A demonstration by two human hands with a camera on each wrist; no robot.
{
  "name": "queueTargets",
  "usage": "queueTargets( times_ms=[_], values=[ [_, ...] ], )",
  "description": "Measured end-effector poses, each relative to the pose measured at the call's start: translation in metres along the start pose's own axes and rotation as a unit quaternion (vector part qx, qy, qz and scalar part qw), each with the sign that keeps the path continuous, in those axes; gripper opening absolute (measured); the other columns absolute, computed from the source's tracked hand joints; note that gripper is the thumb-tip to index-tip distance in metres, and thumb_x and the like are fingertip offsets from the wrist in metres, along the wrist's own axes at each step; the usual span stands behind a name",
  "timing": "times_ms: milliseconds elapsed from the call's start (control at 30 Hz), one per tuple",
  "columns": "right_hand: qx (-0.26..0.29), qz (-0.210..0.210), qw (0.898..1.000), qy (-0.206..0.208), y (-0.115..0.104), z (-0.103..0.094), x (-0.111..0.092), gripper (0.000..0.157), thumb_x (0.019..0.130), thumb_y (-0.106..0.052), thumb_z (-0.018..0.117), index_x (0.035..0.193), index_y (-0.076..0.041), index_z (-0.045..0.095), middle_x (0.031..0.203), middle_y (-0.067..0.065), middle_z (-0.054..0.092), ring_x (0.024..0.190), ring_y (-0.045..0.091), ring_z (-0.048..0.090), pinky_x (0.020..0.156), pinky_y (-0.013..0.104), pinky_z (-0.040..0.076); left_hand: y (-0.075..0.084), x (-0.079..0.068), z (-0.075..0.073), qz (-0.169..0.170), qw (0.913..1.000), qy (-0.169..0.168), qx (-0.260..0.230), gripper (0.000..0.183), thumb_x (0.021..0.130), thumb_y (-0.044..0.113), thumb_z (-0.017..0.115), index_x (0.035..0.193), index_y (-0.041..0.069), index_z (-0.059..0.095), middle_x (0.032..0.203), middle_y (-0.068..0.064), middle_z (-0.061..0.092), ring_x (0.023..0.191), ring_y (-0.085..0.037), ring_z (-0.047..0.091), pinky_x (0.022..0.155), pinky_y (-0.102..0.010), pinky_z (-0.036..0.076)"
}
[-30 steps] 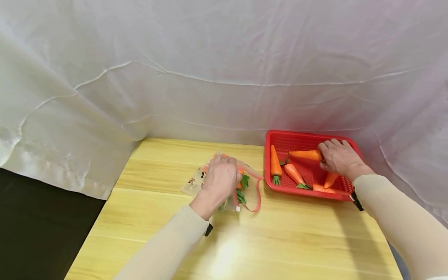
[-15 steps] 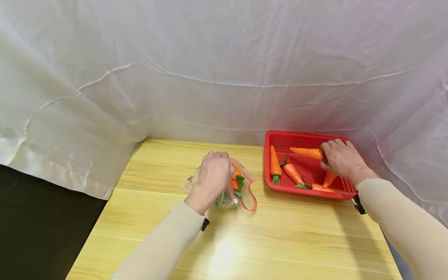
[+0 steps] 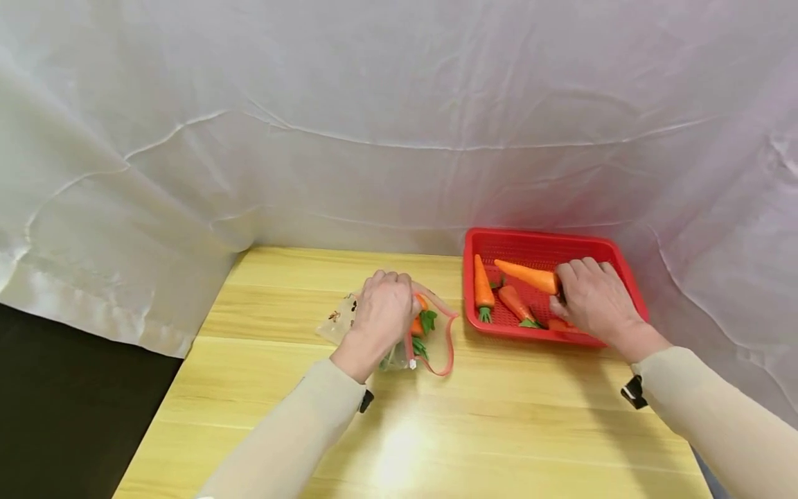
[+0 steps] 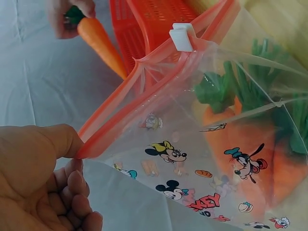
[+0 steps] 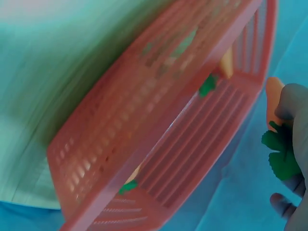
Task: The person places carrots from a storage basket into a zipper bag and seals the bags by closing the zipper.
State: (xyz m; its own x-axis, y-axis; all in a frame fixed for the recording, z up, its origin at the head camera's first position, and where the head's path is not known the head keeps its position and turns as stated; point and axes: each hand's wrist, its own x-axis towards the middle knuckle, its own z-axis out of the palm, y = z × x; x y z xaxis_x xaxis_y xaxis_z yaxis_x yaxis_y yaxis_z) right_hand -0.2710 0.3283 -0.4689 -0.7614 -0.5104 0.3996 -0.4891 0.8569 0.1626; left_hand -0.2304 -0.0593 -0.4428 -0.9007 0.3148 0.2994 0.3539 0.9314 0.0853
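Between thumb and fingers, my left hand (image 3: pixel 382 310) pinches the upper corner of a clear zip bag (image 4: pixel 163 144) with a pink-orange closure, a white slider (image 4: pixel 182 37) and cartoon prints. Several carrots (image 4: pixel 240 149) with green tops lie inside it, seen through the plastic. The bag's mouth gapes toward the basket. My right hand (image 3: pixel 589 294) grips a carrot (image 3: pixel 528 275) by its leafy end, above the red basket (image 3: pixel 561 337); its tip points left. In the right wrist view, green leaves (image 5: pixel 281 151) stick out beside my fingers.
Inside the basket lie a carrot (image 3: pixel 483 285) along the left wall, another carrot (image 3: pixel 516 305) near the middle, and one partly hidden by my right hand. The wooden table (image 3: pixel 299 430) ends at a grey-white curtain (image 3: pixel 374 180) behind.
My right hand has lifted the carrot and shifted slightly left and toward me, tilting the carrot. My left hand has drawn the bag a little left, and still pinches it.
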Motion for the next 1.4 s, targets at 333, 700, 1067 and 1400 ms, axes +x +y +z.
queueTargets(
  times_ms=[333,700,1067,1400],
  values=[
    [0.009,-0.037,0.998,0.047,-0.036,-0.022,-0.011,0.03,0.08,-0.029,0.064,0.091,-0.003,0.052,0.077,0.011,0.052,0.075,0.036,0.051,0.065,0.044,0.037,-0.004,0.006,0.009,0.045,0.9968,0.046,0.047,0.016,0.091,0.018,0.073,0.083,0.01,0.062,0.074,-0.001,0.059,0.072,-0.02,0.046,0.067,-0.03,0.041],
    [0.032,-0.077,0.994,0.071,-0.077,-0.039,-0.013,0.029,0.084,-0.031,0.053,0.091,-0.004,0.052,0.076,0.009,0.049,0.072,0.032,0.047,0.07,0.047,0.039,-0.009,0.018,0.004,0.022,0.9991,0.005,0.037,0.016,0.096,0.023,0.071,0.093,0.007,0.069,0.084,-0.004,0.069,0.079,-0.023,0.056,0.077,-0.034,0.05],
    [0.048,-0.108,0.991,0.059,-0.133,-0.009,0.007,0.029,0.08,-0.028,0.069,0.092,-0.007,0.053,0.078,0.006,0.05,0.073,0.028,0.049,0.065,0.038,0.033,-0.013,0.019,0.0,-0.005,0.9995,-0.025,0.02,0.018,0.099,0.025,0.07,0.094,0.007,0.069,0.085,-0.003,0.068,0.08,-0.023,0.053,0.079,-0.033,0.047],
    [0.045,-0.018,0.998,0.049,-0.144,0.018,0.06,0.032,0.081,-0.026,0.075,0.086,-0.007,0.05,0.073,0.008,0.051,0.072,0.032,0.053,0.066,0.042,0.039,-0.014,0.014,0.0,0.011,0.9982,-0.011,0.058,0.023,0.095,0.028,0.075,0.09,0.008,0.068,0.078,-0.001,0.064,0.074,-0.02,0.051,0.075,-0.032,0.043]
  ],
)
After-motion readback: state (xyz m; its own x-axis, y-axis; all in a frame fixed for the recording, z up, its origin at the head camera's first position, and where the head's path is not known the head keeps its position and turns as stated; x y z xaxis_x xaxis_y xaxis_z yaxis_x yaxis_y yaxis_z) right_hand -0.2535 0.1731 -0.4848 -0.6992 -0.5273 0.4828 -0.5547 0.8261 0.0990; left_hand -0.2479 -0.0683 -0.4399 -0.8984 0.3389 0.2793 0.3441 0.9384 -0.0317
